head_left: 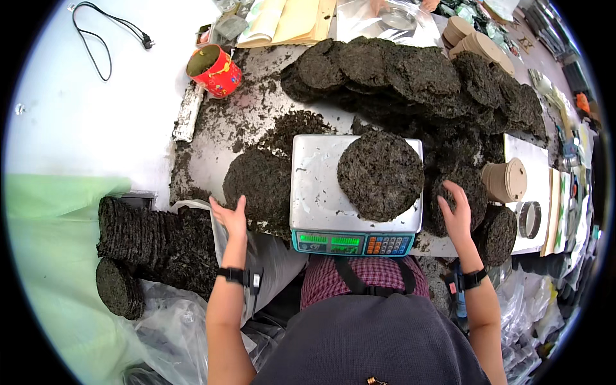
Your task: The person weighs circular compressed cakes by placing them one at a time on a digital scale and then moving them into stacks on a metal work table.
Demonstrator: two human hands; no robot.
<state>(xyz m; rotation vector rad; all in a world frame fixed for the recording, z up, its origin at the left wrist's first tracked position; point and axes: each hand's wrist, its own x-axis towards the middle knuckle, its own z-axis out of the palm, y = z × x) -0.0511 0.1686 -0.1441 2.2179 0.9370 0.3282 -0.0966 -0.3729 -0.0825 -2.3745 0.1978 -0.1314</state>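
A digital weighing scale (315, 192) stands before me, its display lit green. On the right part of its metal pan lies a round, dark cake of what looks like dried seaweed (380, 175). My left hand (232, 219) is open and empty, fingers apart, by the lower left edge of another dark cake (257, 185) left of the scale. To the right of the pan, my right hand (455, 211) has thumb and fingers spread over a further cake (474, 192). Whether its fingertips touch that cake I cannot tell.
Overlapping dark cakes (423, 72) form a heap behind the scale. A red tin (224, 74) stands at the back left. Tan round containers (505, 180) and a clear tape roll (530, 220) sit at right. Stacked cakes (139, 236) lie at left. Another person's hand (380, 6) shows at the top.
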